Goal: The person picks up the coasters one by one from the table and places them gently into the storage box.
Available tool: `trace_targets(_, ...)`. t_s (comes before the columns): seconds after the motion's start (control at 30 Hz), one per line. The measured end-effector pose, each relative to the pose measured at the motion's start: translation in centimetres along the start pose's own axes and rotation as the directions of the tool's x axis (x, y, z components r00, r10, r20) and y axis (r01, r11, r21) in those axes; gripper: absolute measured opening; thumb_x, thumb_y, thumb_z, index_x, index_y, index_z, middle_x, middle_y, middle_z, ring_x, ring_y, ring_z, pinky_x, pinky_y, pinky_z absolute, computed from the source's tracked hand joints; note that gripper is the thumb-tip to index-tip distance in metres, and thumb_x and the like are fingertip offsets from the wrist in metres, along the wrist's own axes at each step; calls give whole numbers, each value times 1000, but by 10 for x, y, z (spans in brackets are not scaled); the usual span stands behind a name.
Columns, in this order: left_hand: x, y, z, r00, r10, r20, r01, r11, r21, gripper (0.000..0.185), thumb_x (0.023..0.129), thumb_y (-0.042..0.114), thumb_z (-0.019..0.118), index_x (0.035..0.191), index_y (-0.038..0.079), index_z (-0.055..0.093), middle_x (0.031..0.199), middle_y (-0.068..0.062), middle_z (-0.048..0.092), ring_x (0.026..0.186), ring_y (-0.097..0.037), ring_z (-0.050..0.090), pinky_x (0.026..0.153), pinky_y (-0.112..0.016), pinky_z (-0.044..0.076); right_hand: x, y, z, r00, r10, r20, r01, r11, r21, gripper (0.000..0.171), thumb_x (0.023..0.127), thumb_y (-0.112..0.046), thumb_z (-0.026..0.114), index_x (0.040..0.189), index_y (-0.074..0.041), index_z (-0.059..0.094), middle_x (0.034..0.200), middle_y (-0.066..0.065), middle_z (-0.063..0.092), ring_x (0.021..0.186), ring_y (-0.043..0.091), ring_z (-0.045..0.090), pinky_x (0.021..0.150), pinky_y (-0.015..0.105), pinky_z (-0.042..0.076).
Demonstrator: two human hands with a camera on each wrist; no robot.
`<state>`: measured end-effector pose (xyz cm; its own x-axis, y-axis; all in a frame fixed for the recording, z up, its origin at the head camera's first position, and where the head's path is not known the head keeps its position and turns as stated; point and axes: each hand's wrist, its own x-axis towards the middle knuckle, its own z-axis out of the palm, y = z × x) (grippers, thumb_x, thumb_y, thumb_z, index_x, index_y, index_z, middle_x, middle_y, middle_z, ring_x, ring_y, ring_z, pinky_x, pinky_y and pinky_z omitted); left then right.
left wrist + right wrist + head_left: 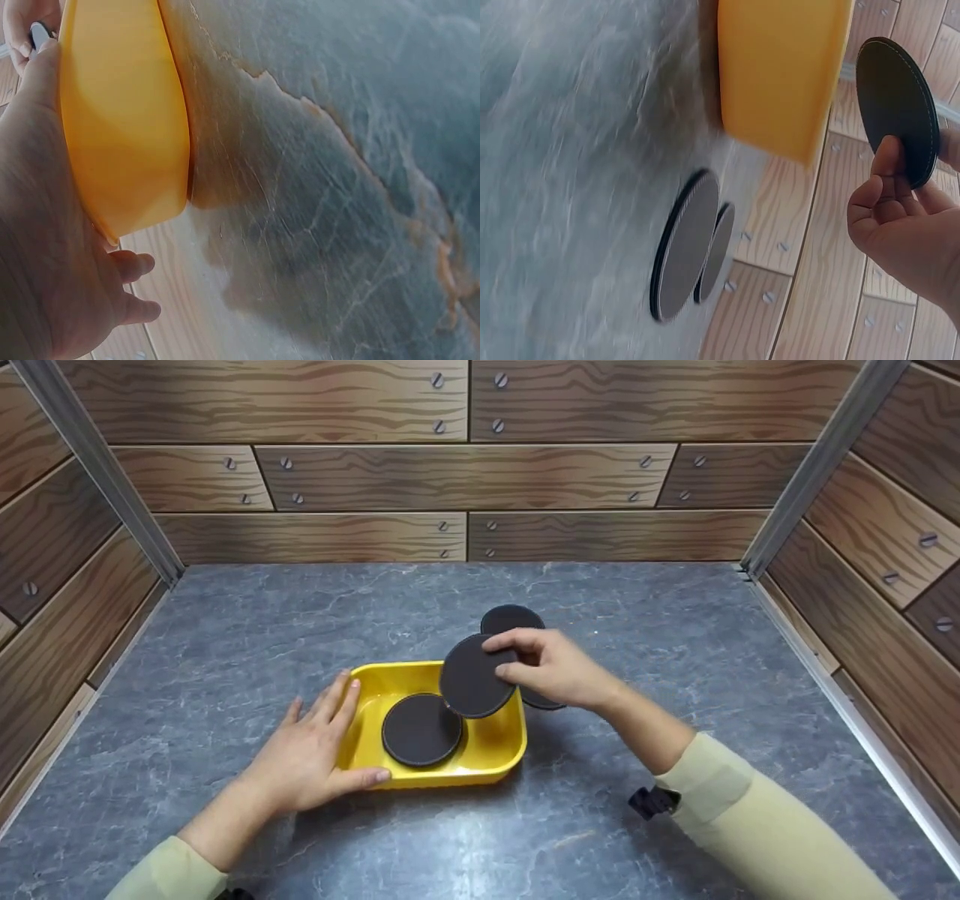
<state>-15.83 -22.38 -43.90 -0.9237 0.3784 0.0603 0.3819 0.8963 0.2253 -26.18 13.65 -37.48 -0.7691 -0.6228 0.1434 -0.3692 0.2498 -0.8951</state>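
Disc in right hand — probably tilted

Two bare hands are seen, the left hand and the right hand, with no rings, watches or gloves worn. Both forearms are left uncovered up to pale, cream-yellow long sleeves, which are pushed back from the wrists and end in plain, smooth cuffs. A small black clip-like fitting is seen under the right forearm at the sleeve's cuff. A similar dark piece is glimpsed beside the left sleeve.
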Motion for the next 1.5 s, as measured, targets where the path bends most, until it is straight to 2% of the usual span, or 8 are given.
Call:
trace_targets(0.3, 0, 0, 0, 1000, -4, 9, 4, 1000, 0, 123, 89, 87, 52, 169, 0, 17, 176, -21, 6, 156, -44, 27, 119, -75, 21, 10, 2, 29, 999, 28, 37, -22, 991, -132, 35, 96, -9, 73, 130, -5, 74, 125, 10, 73, 91, 16, 65, 78, 23, 53)
trace_targets(0.6, 0, 0, 0, 1000, 2, 4, -2, 1000, 6, 124, 89, 87, 53, 168, -2, 17, 175, -23, 8, 156, -44, 28, 119, -75, 22, 16, 6, 53, 997, 32, 73, -18, 983, -184, 35, 95, -10, 73, 130, -5, 74, 125, 6, 73, 96, 15, 61, 84, 27, 51)
trace_targets(0.8, 1, 0, 0, 1000, -3, 12, 3, 1000, 7, 124, 89, 87, 52, 168, -1, 17, 175, -23, 7, 156, -44, 27, 120, -75, 20, 19, 9, 63, 994, 67, 86, -48, 978, -205, 36, 95, -11, 74, 130, -8, 75, 116, 1, 74, 94, 13, 61, 86, 29, 51)
trace_targets(0.97, 1, 0, 0, 1000, 0, 4, 0, 1000, 9, 123, 89, 87, 53, 168, -1, 17, 175, -23, 9, 156, -45, 28, 120, -75, 20, 20, 10, 67, 993, 57, 101, -32, 972, -234, 36, 95, -11, 73, 130, -6, 74, 112, 1, 74, 93, 12, 62, 86, 28, 53)
trace_targets(1.07, 1, 0, 0, 1000, 2, 3, -3, 1000, 11, 123, 90, 86, 53, 168, -1, 17, 175, -23, 8, 156, -45, 29, 119, -75, 21, 20, 10, 69, 992, 59, 113, -26, 963, -269, 37, 96, -12, 72, 132, -6, 73, 117, 4, 74, 96, 13, 63, 88, 30, 53)
trace_targets(1.27, 0, 1, -1, 1000, 1, 0, -1, 1000, 15, 122, 90, 85, 55, 168, -1, 18, 175, -23, 8, 156, -45, 28, 119, -75, 21, 21, 12, 72, 990, 80, 119, -29, 924, -381, 41, 97, -19, 73, 137, -9, 70, 136, 5, 70, 111, 20, 65, 100, 37, 52)
trace_targets(1.5, 0, 1, 0, 1000, -7, 3, 7, 1000, 10, 123, 89, 86, 55, 169, 0, 17, 175, -22, 10, 156, -44, 30, 119, -75, 22, 19, 9, 76, 987, 103, 122, -36, 889, -457, 45, 99, -24, 73, 142, -14, 67, 141, 4, 68, 124, 19, 62, 111, 39, 47)
